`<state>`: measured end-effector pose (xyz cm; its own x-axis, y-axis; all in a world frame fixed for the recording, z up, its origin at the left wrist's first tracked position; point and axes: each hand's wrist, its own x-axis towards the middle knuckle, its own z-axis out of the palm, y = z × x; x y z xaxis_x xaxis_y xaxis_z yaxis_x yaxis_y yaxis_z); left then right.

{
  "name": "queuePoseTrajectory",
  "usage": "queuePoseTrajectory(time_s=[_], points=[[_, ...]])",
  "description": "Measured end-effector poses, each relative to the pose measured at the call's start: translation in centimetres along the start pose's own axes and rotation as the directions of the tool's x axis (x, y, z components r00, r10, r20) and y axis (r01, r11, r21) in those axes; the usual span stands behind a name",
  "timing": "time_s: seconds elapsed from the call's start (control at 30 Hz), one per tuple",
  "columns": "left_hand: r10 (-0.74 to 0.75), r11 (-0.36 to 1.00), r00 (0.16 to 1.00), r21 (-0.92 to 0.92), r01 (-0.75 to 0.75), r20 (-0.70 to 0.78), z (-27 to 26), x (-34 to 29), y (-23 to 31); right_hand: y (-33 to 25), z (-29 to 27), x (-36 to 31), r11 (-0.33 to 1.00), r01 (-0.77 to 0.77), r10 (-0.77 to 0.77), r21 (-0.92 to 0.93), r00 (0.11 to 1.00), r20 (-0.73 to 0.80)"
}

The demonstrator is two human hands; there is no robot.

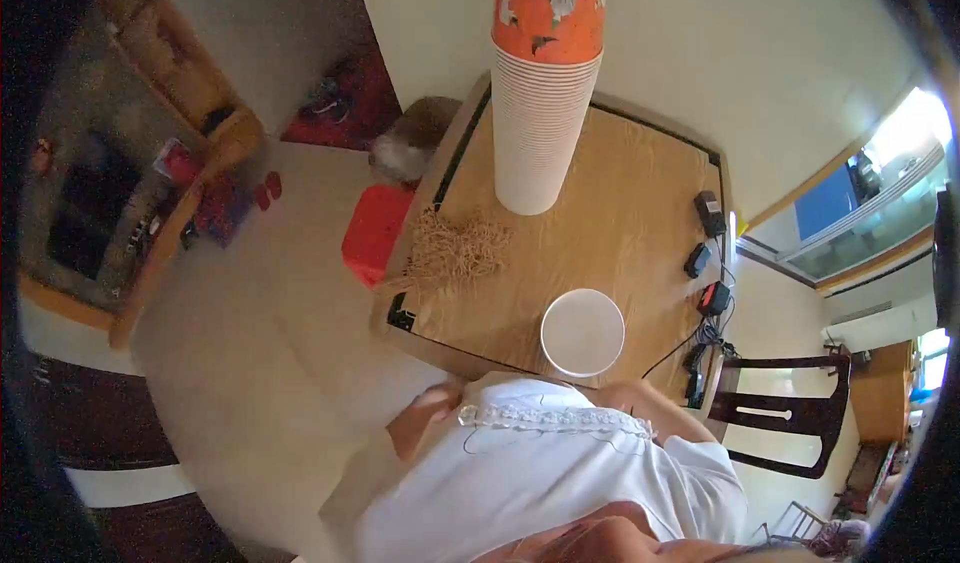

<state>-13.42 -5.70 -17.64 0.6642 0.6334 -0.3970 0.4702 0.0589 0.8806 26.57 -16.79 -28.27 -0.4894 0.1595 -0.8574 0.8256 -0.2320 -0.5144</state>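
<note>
Neither of my hands shows; both are hidden by my white shirt near the table's front edge. Part of my left arm [428, 415] is bare at the shirt's left side, and my right forearm [655, 408] bends in behind the shirt on the other side. Closest to them, a white round paper tub [583, 333] stands by the front edge, its open top facing up. Farther back rises a tall stack of nested white paper tubs [540, 133], the end one printed orange and green. Left of the stack lies a loose pile of thin tan strands [460, 251].
Black adapters [710, 213] and tangled cables [708, 333] lie along the right edge of the wooden table [630, 213]. A dark chair [780, 413] stands at the right. A red stool or bin [375, 231] is beside the table's left edge. A wall closes off the back.
</note>
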Motion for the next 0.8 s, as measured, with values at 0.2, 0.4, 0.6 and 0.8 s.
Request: queuePoseTrajectory(time_s=[0.2, 0.4, 0.6, 0.8], points=[[0.143, 0.953, 0.935, 0.301, -0.042, -0.323, 0.1, 12.4, -11.3, 5.2, -5.2, 0.7, 0.844, -0.187, 0.079, 0.503, 0.97, 0.228], [0.132, 0.984, 0.693, 0.177, -0.007, -0.709, -3.8, 16.6, -6.4, 2.8, -4.4, 0.4, 0.719, -0.177, 0.21, 0.672, 0.977, 0.033], [0.086, 0.943, 0.503, 0.233, 0.239, -0.86, -7.1, 18.4, -9.9, -0.5, -4.2, -2.0, 0.746, -0.021, 0.249, 0.666, 0.936, -0.25], [0.064, 0.928, 0.479, 0.228, 0.293, -0.876, -10.1, 15.6, -11.6, -1.2, -5.1, -1.8, 0.757, 0.059, 0.177, 0.651, 0.94, -0.291]])
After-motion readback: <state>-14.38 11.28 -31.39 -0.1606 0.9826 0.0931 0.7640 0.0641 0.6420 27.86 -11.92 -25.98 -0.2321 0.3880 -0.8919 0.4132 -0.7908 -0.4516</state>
